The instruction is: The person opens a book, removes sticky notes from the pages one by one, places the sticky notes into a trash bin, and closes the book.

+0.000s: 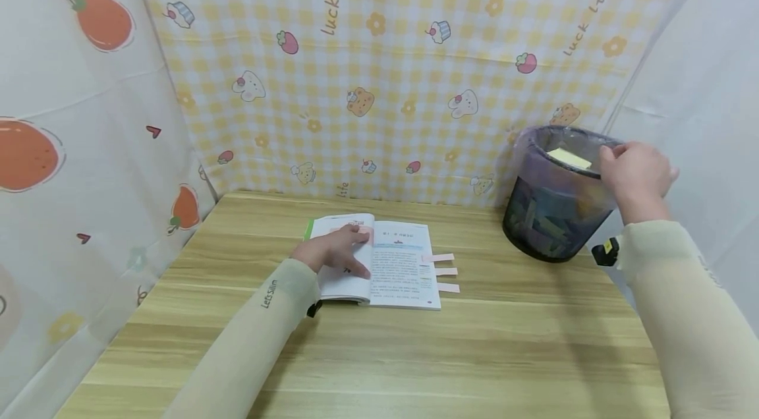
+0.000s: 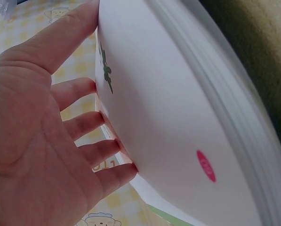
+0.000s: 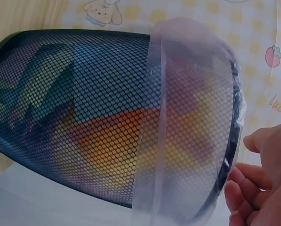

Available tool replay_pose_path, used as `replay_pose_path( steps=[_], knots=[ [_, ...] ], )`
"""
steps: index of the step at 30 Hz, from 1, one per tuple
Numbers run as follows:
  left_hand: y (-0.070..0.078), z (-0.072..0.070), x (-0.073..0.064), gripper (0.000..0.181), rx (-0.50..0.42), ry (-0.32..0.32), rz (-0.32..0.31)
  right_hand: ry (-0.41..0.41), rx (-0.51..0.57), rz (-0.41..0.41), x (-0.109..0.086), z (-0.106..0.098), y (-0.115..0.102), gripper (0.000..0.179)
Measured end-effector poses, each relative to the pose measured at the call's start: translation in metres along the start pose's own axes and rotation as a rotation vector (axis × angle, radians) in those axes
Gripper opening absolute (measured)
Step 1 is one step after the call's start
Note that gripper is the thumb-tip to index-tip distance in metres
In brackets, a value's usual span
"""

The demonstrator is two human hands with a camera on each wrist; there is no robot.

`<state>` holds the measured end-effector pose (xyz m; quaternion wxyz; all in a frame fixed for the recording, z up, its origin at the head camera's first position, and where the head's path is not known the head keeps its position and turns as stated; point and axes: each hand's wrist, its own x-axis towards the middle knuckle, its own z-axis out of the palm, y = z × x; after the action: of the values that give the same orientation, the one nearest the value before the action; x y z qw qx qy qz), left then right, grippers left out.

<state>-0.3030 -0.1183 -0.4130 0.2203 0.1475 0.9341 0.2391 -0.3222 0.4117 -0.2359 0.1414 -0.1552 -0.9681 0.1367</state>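
Book (image 1: 403,280), just one, bears three strips (image 1: 447,271), left hand (image 1: 333,250) touching.

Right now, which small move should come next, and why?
Probably bring the right hand to the pink tabs: it is at the bin and seems to hold nothing, while three tabs protrude from the open book under the left hand.

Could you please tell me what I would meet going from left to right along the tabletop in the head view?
Left hand, open book's right page, protruding pink tabs, mesh bin, right hand.
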Motion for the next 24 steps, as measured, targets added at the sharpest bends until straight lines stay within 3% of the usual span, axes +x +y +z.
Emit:
replay_pose_path(
  steps=[5, 11, 19, 24],
  knots=[
    [0.0, 0.001, 0.001, 0.1, 0.01, -0.001, 0.003, 0.039, 0.04, -0.049, -0.005, 0.004, -0.01, 0.076],
    [0.0, 0.001, 0.0, 0.101, 0.028, -0.001, 0.01, 0.108, 0.147, -0.156, -0.019, 0.013, -0.04, 0.067],
    [-0.003, 0.0, 0.003, 0.101, 0.016, -0.005, 0.004, 0.062, 0.233, -0.335, -0.048, 0.049, -0.076, 0.055],
    [-0.004, 0.002, 0.006, 0.103, 0.013, -0.009, -0.001, -0.021, 0.239, -0.366, -0.063, 0.083, -0.084, 0.049]
  ],
)
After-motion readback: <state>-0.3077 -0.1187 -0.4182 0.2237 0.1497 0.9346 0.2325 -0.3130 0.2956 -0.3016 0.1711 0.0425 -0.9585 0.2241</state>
